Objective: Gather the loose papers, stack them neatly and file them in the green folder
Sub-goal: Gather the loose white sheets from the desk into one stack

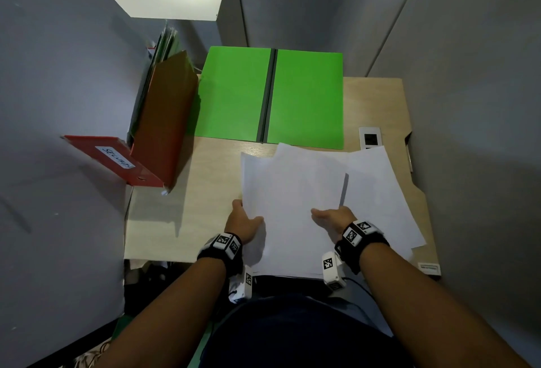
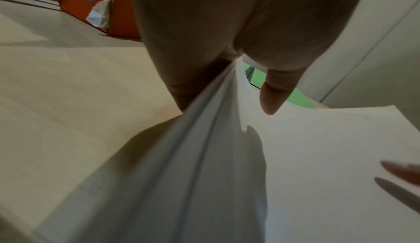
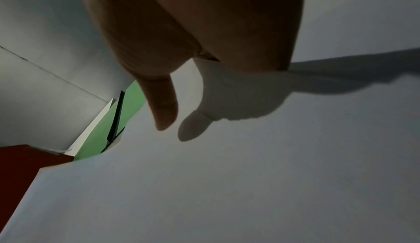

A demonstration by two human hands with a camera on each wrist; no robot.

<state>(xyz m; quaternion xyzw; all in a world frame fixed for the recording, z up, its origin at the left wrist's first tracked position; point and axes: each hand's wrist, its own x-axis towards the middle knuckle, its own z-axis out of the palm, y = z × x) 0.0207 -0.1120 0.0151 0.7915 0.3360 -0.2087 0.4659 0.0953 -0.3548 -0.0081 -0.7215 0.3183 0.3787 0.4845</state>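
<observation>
The green folder [image 1: 234, 95] lies open and flat at the back of the desk, its dark spine running down the middle. In front of it sits a loose, fanned pile of white papers [image 1: 292, 189]. My left hand [image 1: 244, 218] holds the pile's left edge, thumb [image 2: 272, 96] over the top sheet and fingers underneath. My right hand [image 1: 332, 216] holds the right edge of the upper sheets, which are raised slightly off the sheets below, thumb [image 3: 163, 106] above the paper [image 3: 227, 175]. More sheets [image 1: 380, 192] lie spread out to the right. A strip of the folder [image 3: 100, 135] shows beyond the papers.
A red file box [image 1: 167, 121] leans at the desk's left side, with a labelled red flap [image 1: 114, 159] sticking out toward me. A small white device [image 1: 370, 137] lies at the right, behind the papers. Grey partition walls close in the wooden desk [image 1: 205, 206] on three sides.
</observation>
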